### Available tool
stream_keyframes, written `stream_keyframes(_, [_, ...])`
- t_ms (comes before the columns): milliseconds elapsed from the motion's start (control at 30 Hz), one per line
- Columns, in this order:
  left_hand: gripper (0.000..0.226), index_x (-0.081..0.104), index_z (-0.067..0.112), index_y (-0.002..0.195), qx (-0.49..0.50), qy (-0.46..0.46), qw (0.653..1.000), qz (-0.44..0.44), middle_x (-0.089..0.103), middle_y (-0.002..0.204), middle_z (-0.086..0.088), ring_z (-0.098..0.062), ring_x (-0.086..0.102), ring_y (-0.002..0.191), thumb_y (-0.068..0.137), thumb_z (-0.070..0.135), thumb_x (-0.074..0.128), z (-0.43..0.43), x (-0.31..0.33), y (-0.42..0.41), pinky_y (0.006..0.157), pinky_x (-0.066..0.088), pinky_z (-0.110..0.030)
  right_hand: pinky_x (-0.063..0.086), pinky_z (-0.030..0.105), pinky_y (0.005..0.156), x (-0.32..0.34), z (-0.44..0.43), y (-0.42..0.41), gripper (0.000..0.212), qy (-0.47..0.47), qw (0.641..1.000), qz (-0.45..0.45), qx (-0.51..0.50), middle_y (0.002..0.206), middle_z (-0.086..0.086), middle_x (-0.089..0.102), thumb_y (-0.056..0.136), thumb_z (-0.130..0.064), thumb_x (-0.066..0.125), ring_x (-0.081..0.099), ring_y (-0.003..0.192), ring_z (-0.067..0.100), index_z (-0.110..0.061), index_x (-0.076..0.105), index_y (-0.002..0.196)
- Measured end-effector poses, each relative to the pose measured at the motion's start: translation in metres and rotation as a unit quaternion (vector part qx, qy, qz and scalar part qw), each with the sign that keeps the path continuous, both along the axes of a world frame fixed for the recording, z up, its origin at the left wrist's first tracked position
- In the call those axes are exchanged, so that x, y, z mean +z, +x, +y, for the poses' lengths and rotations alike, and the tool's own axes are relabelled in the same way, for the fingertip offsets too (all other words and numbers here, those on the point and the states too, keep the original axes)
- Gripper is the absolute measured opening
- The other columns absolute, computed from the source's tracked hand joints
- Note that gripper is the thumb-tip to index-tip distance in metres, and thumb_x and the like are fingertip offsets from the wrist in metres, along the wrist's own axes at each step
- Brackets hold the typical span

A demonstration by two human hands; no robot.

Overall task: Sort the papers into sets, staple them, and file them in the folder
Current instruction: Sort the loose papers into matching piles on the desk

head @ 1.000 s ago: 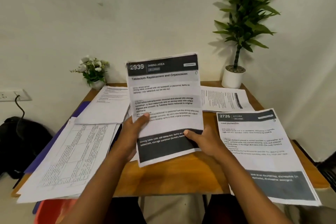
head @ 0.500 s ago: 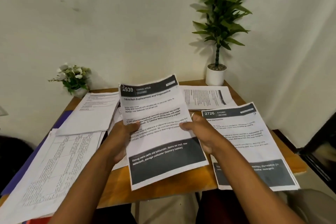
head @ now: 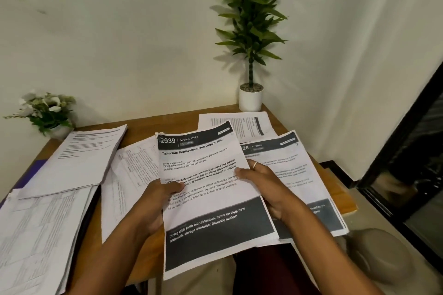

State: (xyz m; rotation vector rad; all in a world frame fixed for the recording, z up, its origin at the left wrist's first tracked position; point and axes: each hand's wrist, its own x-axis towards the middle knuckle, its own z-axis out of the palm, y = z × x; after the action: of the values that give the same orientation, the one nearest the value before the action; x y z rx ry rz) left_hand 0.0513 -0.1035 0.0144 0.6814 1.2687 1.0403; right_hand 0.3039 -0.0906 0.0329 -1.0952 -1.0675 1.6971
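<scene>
I hold a stapled set headed "2939 Dining Area" [head: 211, 189] low over the table's front edge, tilted to the right. My left hand [head: 153, 208] grips its left side, thumb on the page. My right hand [head: 266, 187] pinches its right edge. Under that edge lies the "2726 Kitchen" set [head: 299, 170]. A text sheet [head: 242, 124] lies behind. On the left are a thick stack [head: 79, 158], a form sheet [head: 129, 175] and a table-printed stack [head: 38, 235]. A purple folder [head: 36, 167] shows beneath them.
The wooden table [head: 153, 124] stands against a white wall. A tall potted plant [head: 250, 98] occupies the back right corner, a small flower pot [head: 52, 117] the back left. A dark door frame [head: 402, 175] runs down the right side.
The held set has come down from upright to nearly flat and shifted right over the kitchen set. My right hand moved up the page's right edge. The view swung right.
</scene>
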Motion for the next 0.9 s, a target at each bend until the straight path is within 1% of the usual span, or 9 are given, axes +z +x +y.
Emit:
stream_keyframes(67, [0.029, 0.066, 0.012, 0.121, 0.002, -0.008, 1.0, 0.0, 0.075, 0.114, -0.017, -0.048, 0.07, 0.104, 0.095, 0.001, 0.062, 0.001, -0.004, 0.01, 0.1, 0.049, -0.065, 0.056, 0.039, 0.092, -0.004, -0.001, 0.017, 0.022, 0.029, 0.997, -0.055, -0.048, 0.112, 0.001, 0.077, 0.101, -0.025, 0.061, 0.073, 0.103, 0.023, -0.022, 0.069, 0.121])
stream_keyframes(133, [0.027, 0.067, 0.011, 0.119, 0.003, -0.016, 1.0, 0.0, 0.076, 0.113, -0.018, -0.048, 0.07, 0.104, 0.095, 0.0, 0.061, 0.004, -0.008, 0.019, 0.101, 0.049, -0.065, 0.056, 0.027, 0.078, -0.01, -0.001, 0.038, 0.016, 0.089, 0.971, -0.186, -0.12, 0.105, -0.006, 0.077, 0.1, -0.033, 0.061, 0.072, 0.09, 0.012, -0.028, 0.071, 0.113])
stream_keyframes(233, [0.025, 0.068, 0.011, 0.116, 0.01, -0.018, 1.0, 0.018, 0.077, 0.108, -0.017, -0.047, 0.071, 0.1, 0.095, 0.0, 0.062, 0.005, -0.012, 0.029, 0.099, 0.05, -0.065, 0.051, 0.014, 0.074, -0.022, 0.001, 0.07, 0.012, 0.175, 0.875, -0.387, -0.23, 0.113, -0.011, 0.068, 0.098, -0.03, 0.065, 0.062, 0.092, 0.001, -0.028, 0.069, 0.109])
stream_keyframes(367, [0.022, 0.068, 0.014, 0.113, -0.003, -0.004, 0.999, 0.041, 0.079, 0.102, -0.013, -0.041, 0.076, 0.089, 0.095, 0.002, 0.063, 0.013, -0.013, 0.056, 0.085, 0.058, -0.055, 0.043, 0.04, 0.104, -0.039, 0.006, 0.115, 0.037, 0.169, 0.752, -0.569, -0.286, 0.138, 0.001, 0.055, 0.091, -0.028, 0.073, 0.046, 0.125, 0.022, -0.025, 0.065, 0.127])
stream_keyframes(500, [0.02, 0.067, 0.017, 0.112, -0.032, 0.025, 0.996, 0.075, 0.08, 0.1, -0.006, -0.032, 0.078, 0.084, 0.095, 0.007, 0.067, 0.028, -0.008, 0.088, 0.082, 0.06, -0.052, 0.041, 0.049, 0.11, -0.051, 0.013, 0.13, 0.064, 0.073, 0.777, -0.582, -0.227, 0.144, 0.007, 0.048, 0.087, -0.03, 0.077, 0.041, 0.134, 0.03, -0.024, 0.049, 0.143])
stream_keyframes(600, [0.016, 0.066, 0.015, 0.11, -0.056, 0.022, 0.993, 0.098, 0.08, 0.093, -0.006, -0.031, 0.078, 0.081, 0.096, 0.006, 0.067, 0.041, -0.006, 0.114, 0.08, 0.062, -0.051, 0.055, 0.046, 0.092, -0.065, 0.011, 0.13, 0.046, 0.068, 0.813, -0.532, -0.228, 0.131, 0.005, 0.061, 0.088, -0.035, 0.077, 0.058, 0.119, 0.028, -0.026, 0.054, 0.127])
stream_keyframes(667, [0.017, 0.065, 0.014, 0.112, -0.077, 0.026, 0.99, 0.116, 0.079, 0.094, -0.006, -0.025, 0.078, 0.075, 0.098, 0.005, 0.064, 0.049, -0.006, 0.128, 0.065, 0.063, -0.038, 0.051, 0.039, 0.082, -0.062, 0.009, 0.13, 0.031, 0.074, 0.82, -0.517, -0.234, 0.123, 0.007, 0.064, 0.092, -0.033, 0.071, 0.061, 0.11, 0.027, -0.02, 0.055, 0.116])
stream_keyframes(800, [0.014, 0.063, 0.015, 0.105, -0.089, 0.029, 0.983, 0.159, 0.074, 0.094, -0.003, -0.017, 0.074, 0.069, 0.1, 0.002, 0.059, 0.063, -0.018, 0.146, 0.05, 0.055, -0.024, 0.042, 0.049, 0.105, -0.055, 0.018, 0.138, 0.044, 0.06, 0.814, -0.548, -0.183, 0.141, 0.011, 0.053, 0.093, -0.036, 0.07, 0.044, 0.132, 0.036, -0.016, 0.055, 0.129])
stream_keyframes(900, [0.014, 0.062, 0.014, 0.102, -0.1, 0.039, 0.978, 0.179, 0.073, 0.093, -0.002, -0.018, 0.074, 0.073, 0.1, 0.001, 0.059, 0.071, -0.025, 0.153, 0.054, 0.057, -0.025, 0.051, 0.047, 0.099, -0.05, 0.026, 0.146, 0.058, 0.059, 0.857, -0.485, -0.166, 0.133, 0.002, 0.063, 0.081, -0.042, 0.081, 0.053, 0.127, 0.031, -0.03, 0.057, 0.132])
